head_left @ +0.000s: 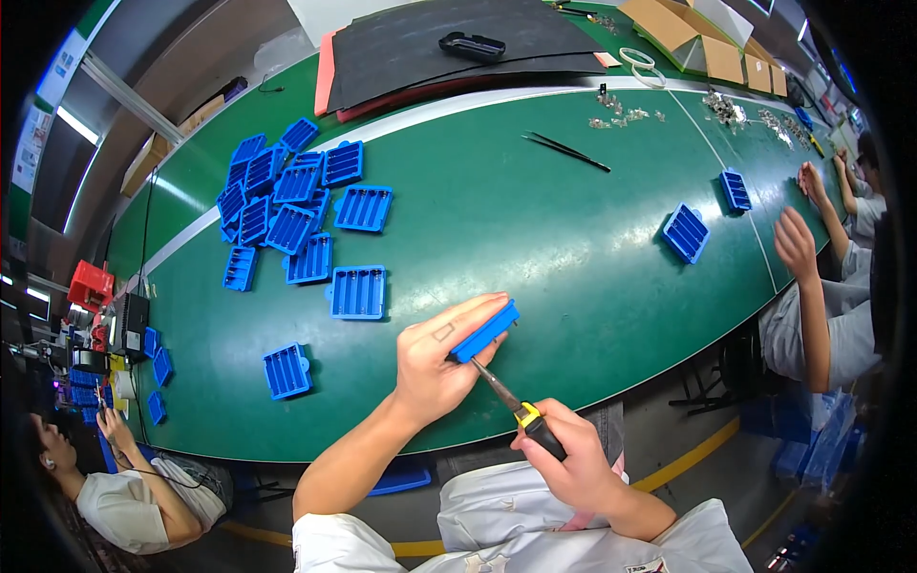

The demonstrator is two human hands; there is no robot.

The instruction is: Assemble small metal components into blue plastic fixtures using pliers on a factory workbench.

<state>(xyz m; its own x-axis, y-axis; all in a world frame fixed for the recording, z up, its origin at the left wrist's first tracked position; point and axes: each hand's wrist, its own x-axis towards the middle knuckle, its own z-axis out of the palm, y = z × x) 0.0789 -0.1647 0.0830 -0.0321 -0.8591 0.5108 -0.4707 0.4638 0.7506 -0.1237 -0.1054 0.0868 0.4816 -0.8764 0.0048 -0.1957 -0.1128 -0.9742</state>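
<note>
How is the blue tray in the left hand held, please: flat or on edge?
On edge. The left hand grips the blue tray with only its narrow side showing; the right hand's screwdriver tip meets it.

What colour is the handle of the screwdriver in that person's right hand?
Black with a yellow collar, seen in the head view: the screwdriver sits in the right hand, tip at the blue tray.

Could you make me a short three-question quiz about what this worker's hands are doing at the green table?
1. True or false: the left hand holds a blue tray on edge.
2. What does the right hand grip? A) tweezers B) a screwdriver C) a cardboard box
3. Fill in: the heap of blue trays lies toward the person's ____ on the green table.

Key: 1 true; 2 B; 3 left.
</note>
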